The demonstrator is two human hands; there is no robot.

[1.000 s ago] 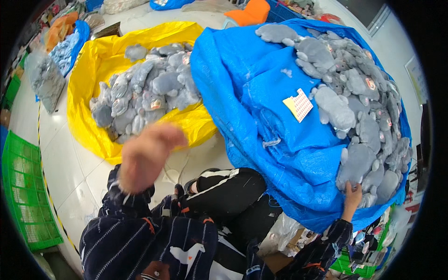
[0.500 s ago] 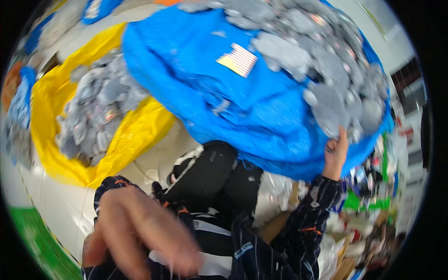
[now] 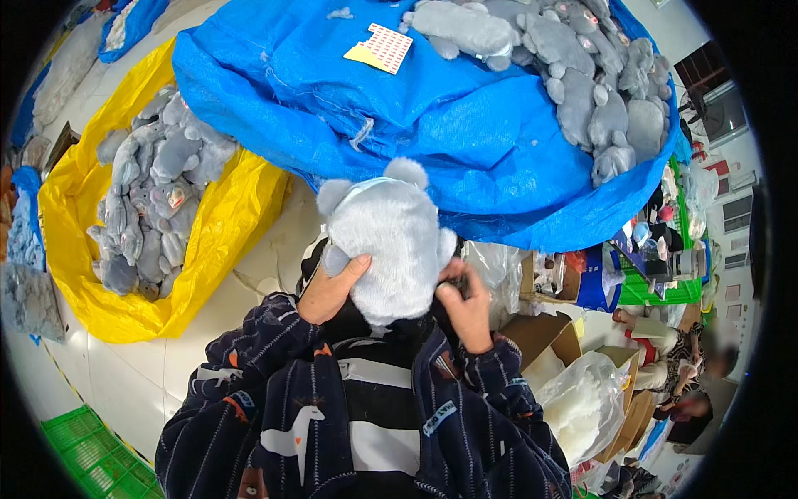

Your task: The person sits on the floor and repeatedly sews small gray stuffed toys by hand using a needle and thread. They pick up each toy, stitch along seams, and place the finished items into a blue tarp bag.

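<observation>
A grey plush toy with round ears and stubby paws is held up before my chest, its furry, flat-looking body toward me. My left hand grips its lower left side, thumb on the front and the other fingers hidden behind. At the toy's right edge, just under a paw, my right hand has its fingers curled in, fingertips against the side and partly blurred. A pale band lies across the toy between the ears.
Ahead spreads a big blue woven sack with more grey plush toys and a label sheet on it. A yellow sack of similar toys stands left. Cardboard boxes, a bag of white stuffing and people are at right.
My right hand has come back from the toys on the blue sack to my chest. My left hand has risen from the lower left, and the plush toy is now between both hands.
</observation>
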